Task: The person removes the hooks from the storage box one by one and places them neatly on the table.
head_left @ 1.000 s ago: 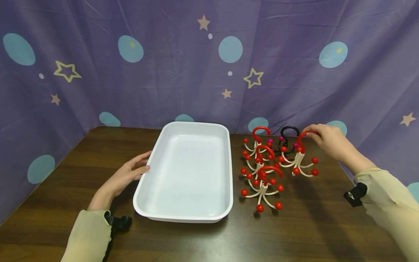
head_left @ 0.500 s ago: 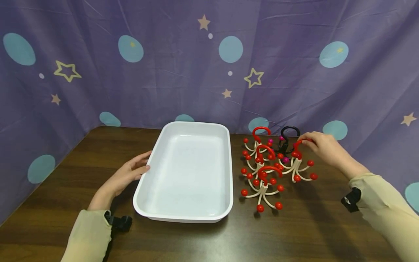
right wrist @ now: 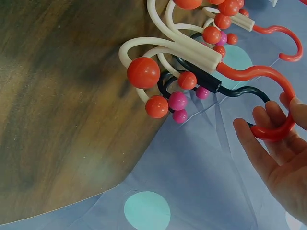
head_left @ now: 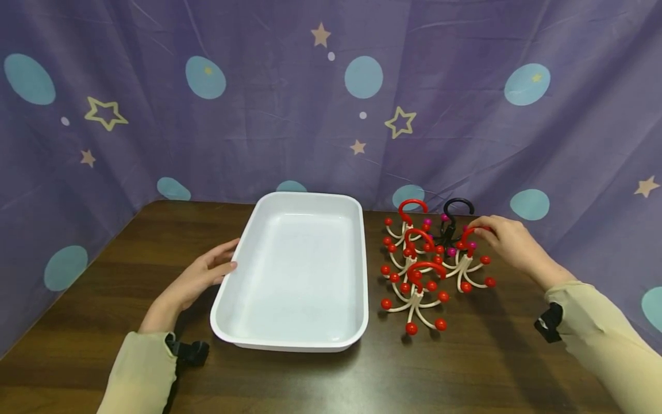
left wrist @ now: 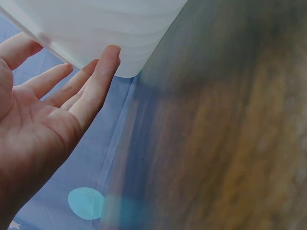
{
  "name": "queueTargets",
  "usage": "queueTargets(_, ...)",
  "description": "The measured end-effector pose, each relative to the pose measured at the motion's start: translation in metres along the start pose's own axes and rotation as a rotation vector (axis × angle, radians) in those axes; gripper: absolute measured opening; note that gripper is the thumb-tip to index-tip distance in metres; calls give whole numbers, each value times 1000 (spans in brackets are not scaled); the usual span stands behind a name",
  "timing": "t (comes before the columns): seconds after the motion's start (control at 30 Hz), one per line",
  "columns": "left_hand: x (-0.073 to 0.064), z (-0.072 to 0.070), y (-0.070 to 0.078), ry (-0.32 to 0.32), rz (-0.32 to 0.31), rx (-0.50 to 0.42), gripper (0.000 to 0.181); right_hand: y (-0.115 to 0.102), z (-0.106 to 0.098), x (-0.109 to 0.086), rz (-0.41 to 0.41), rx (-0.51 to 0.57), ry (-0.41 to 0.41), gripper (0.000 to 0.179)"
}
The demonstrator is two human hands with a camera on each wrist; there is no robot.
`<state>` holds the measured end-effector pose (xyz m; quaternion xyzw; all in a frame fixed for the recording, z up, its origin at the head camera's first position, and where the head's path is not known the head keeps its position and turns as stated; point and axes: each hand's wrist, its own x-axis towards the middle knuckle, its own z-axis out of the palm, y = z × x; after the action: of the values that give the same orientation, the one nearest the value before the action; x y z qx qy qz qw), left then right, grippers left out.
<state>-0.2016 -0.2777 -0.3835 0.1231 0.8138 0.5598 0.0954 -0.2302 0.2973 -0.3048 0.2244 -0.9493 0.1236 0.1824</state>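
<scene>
My right hand point(head_left: 509, 244) holds the red hook of a claw-shaped hanger point(head_left: 464, 265) with curved white arms tipped by red balls. The thumb and fingers meet that hook point(right wrist: 288, 98) in the right wrist view. This hanger stands at the right of a cluster, its arms close to the neighbours' arms. At the left, my left hand point(head_left: 193, 282) touches the outer side of a white tray point(head_left: 300, 276). Its fingers are extended and loosely bent; in the left wrist view the fingertips point(left wrist: 113, 50) lie against the tray wall point(left wrist: 115, 24).
Three similar red-hooked hangers stand in a row right of the tray: a back one point(head_left: 407, 223), a middle one point(head_left: 411, 261) and a front one point(head_left: 416, 302). A black hanger point(head_left: 450, 232) with magenta balls is behind. A purple curtain point(head_left: 289, 115) borders the brown table point(head_left: 310, 379).
My right hand has lowered the held hanger and brought it slightly left and nearer, against the cluster. My left hand and the tray have stayed put.
</scene>
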Motion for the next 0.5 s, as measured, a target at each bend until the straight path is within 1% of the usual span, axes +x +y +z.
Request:
queueTargets(0.3, -1, -1, 1, 4, -12, 15, 60, 0, 5, -6, 42, 44, 3, 16)
queueTargets(0.5, 0, -1, 0, 12, -8, 28, 60, 0, 9, -9, 63, 79, 39, 17)
